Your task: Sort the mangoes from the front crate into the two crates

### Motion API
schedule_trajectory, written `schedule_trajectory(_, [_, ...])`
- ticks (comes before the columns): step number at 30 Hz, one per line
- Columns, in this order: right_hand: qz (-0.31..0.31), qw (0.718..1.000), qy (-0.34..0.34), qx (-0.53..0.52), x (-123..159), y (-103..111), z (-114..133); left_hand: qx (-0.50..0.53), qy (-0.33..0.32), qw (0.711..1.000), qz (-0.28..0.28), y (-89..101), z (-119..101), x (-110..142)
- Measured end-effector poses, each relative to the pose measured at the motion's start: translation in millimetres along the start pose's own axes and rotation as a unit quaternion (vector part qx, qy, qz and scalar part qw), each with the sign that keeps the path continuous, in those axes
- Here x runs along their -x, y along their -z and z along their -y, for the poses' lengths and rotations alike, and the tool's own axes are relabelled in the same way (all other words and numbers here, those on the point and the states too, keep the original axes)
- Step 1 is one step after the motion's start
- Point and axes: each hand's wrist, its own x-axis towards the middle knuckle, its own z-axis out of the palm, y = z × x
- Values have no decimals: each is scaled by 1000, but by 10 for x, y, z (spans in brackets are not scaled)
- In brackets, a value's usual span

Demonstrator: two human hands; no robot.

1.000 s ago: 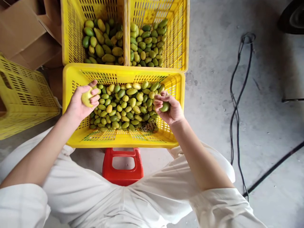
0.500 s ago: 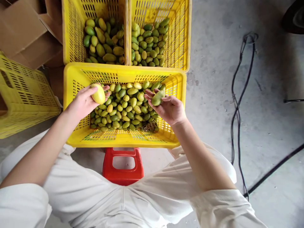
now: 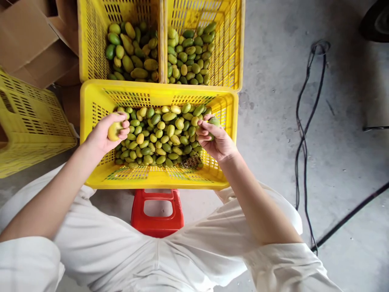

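Head view, the only one I have. My left hand [image 3: 105, 134], left of frame centre, is curled around a yellow oval fruit [image 3: 114, 132]: it sits in the palm, thumb across the top, bent fingertips against its right side, middle of the skin exposed. My right hand [image 3: 219, 142], right of centre, grips a green oval fruit [image 3: 215, 121]; thumb lies across it, fingers folded in at left, fruit showing above and below the thumb, rest hidden by the hand. Both hands are over the front yellow crate [image 3: 159, 184], mid-frame, one near each end. Between them, lower down, lies a heap of loose green and yellow fruits [image 3: 161, 138], with a brown clump [image 3: 191, 162] at the heap's lower right. Top of frame: two fruit-filled yellow sections side by side, left section [image 3: 90, 44] and right section [image 3: 230, 48]; can't tell if they're separate crates. Red plastic stool [image 3: 156, 228], bottom centre, just below the front crate.
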Motion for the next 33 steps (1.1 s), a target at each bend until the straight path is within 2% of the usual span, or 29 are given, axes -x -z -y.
schedule_trajectory(6, [-29, 999, -8, 40, -15, 10, 18, 21, -12, 1000, 19, -49, -62, 28])
schedule_trajectory(11, [-2, 1000, -10, 10, 16, -85, 9, 1, -2, 1000, 26, -110, -10, 98])
schedule_trajectory(17, [3, 1000, -30, 0, 8, -16, -10, -2, -45, 997, 66, -103, 34, 90])
schedule_trajectory(22, [15, 998, -58, 3, 5, -16, -30, 25, -11, 999, 37, -55, -32, 34])
schedule_trajectory(25, [15, 998, -52, 20, 34, -77, -40, 35, 5, 999, 23, -28, -53, 18])
schedule_trajectory(33, [6, 1000, -16, 16, 47, -135, -24, 9, -48, 999, 4, -83, 25, 37])
